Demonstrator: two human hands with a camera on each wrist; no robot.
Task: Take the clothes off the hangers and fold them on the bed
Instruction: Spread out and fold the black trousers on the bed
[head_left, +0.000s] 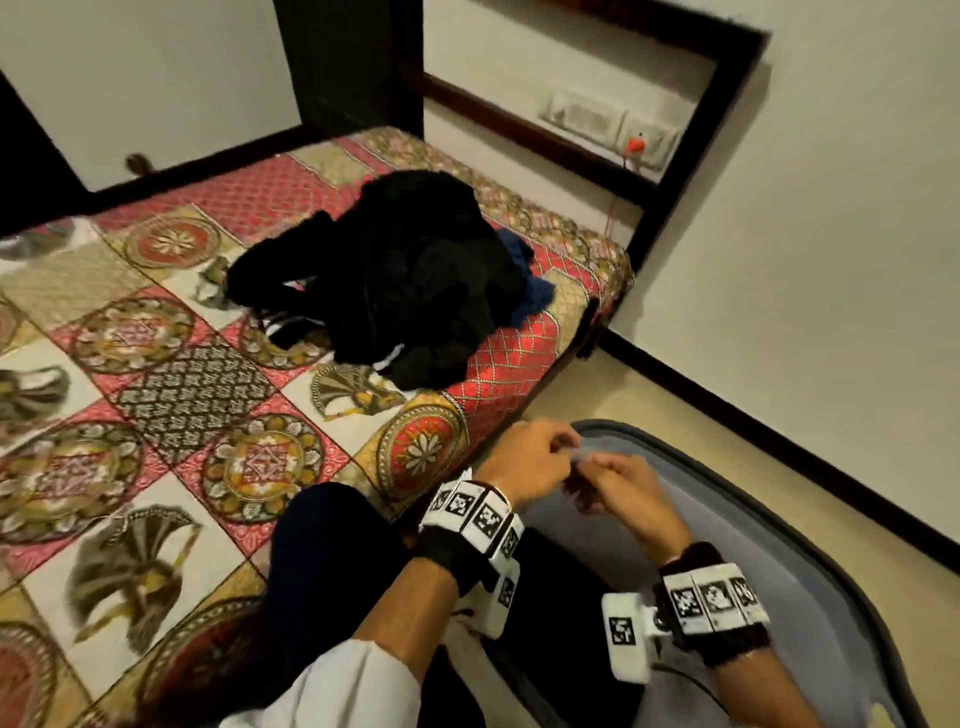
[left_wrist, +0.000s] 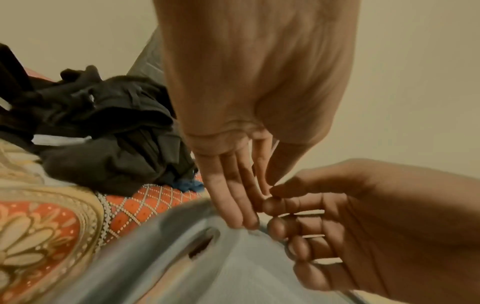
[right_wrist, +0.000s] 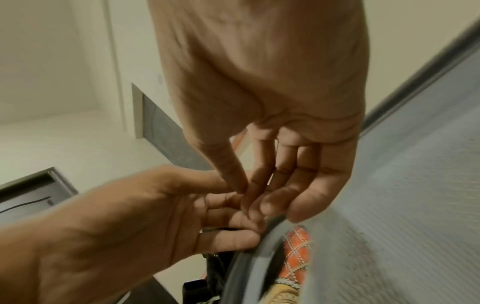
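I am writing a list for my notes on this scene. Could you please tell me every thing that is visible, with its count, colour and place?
Heap of dark clothes: one heap, black with a bit of blue cloth at its right side, on the bed near its far right corner.
Patterned bedspread: one, red, gold and cream, covering the bed.
Grey rounded case with a dark rim: one, on the floor beside the bed, under the hands; what it is exactly cannot be told.
Wall switch panel: one, pale, in the wall niche behind the bed.
Left hand: one, over the case's rim, fingertips meeting the right hand's.
Right hand: one, beside the left; whether they pinch anything is unclear.
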